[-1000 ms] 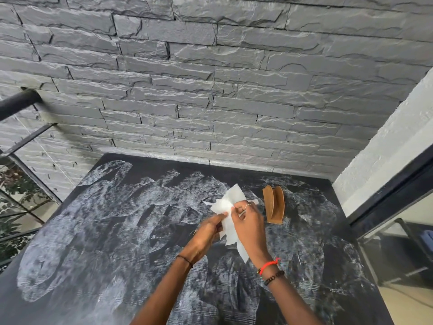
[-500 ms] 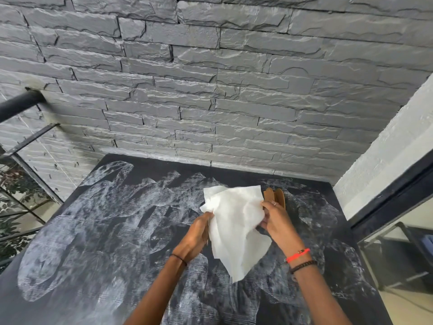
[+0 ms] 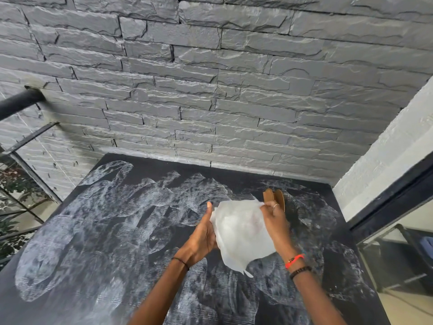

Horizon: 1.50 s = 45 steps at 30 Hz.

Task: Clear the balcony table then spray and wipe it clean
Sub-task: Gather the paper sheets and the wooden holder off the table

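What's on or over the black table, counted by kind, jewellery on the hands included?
Crumpled white paper towel: 1
Brown rounded wooden object: 1
Wrist bands: 3 (red cord, dark beaded, thin black)
Silver finger ring: 1
Total: 6

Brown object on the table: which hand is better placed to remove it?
Right, probably. The right hand pinches the tissue close beside the brown object; the left hand holds it farther away.
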Available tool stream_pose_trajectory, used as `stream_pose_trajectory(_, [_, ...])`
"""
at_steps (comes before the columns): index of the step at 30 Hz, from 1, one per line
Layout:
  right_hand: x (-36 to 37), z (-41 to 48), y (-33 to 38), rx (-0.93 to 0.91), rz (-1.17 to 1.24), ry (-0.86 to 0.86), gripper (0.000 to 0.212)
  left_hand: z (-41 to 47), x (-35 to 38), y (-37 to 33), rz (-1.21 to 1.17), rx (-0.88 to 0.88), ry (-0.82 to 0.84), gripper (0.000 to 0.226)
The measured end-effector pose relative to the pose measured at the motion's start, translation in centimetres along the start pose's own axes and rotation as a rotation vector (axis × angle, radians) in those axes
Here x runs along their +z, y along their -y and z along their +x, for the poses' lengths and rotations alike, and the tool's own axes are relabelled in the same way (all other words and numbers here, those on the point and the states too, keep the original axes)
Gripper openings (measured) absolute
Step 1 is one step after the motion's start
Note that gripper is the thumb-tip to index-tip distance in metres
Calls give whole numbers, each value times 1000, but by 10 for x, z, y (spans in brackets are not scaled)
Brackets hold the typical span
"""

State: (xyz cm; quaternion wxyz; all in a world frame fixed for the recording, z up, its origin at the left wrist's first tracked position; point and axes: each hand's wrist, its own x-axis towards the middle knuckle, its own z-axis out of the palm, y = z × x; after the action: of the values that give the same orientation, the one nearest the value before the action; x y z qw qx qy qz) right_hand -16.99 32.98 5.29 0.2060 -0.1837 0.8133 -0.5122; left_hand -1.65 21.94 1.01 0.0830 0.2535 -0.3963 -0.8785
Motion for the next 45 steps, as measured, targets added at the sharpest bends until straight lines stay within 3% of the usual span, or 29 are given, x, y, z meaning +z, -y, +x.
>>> stream_pose_trajectory(6, [6,-6,3,-100,-139,-84,14,-1,7,2,143,3,32,48])
stream_pose_trajectory(8, [5,-3,-1,-87,-141,-76,6,1,6,3,176,5,15,42])
stream_pose_trajectory(11, [-1,6,-11,-13,-64,-34,24,2,1,0,147,-8,-16,43])
stream_pose_trajectory(17, [-11,2,-36,466,446,533,48,-1,-3,-10,56,-24,-22,35])
stream_pose_trajectory(21, [-5,-7,-48,482,599,772,70,0,-7,-10,45,-40,21,35])
stream_pose_trajectory(27, [6,-7,-52,389,615,764,84,0,-18,-7,12,-71,35,30])
stream_pose_trajectory(30, [8,-4,-52,403,571,732,70,1,-27,-6,-16,-87,30,30])
stream_pose_trajectory(33, [7,0,-56,433,524,675,33,4,-34,-1,67,-98,52,46])
stream_pose_trajectory(36, [5,1,-57,458,480,636,43,8,-39,4,196,-105,2,63])
stream_pose_trajectory(39, [0,4,-61,445,478,657,64,11,-45,8,212,-86,-49,57])
stream_pose_trajectory(43, [-7,9,-65,376,483,610,34,12,-49,9,270,-38,-88,36])
stream_pose_trajectory(45, [-10,8,-64,305,448,598,24,13,-50,8,304,-10,-114,38])
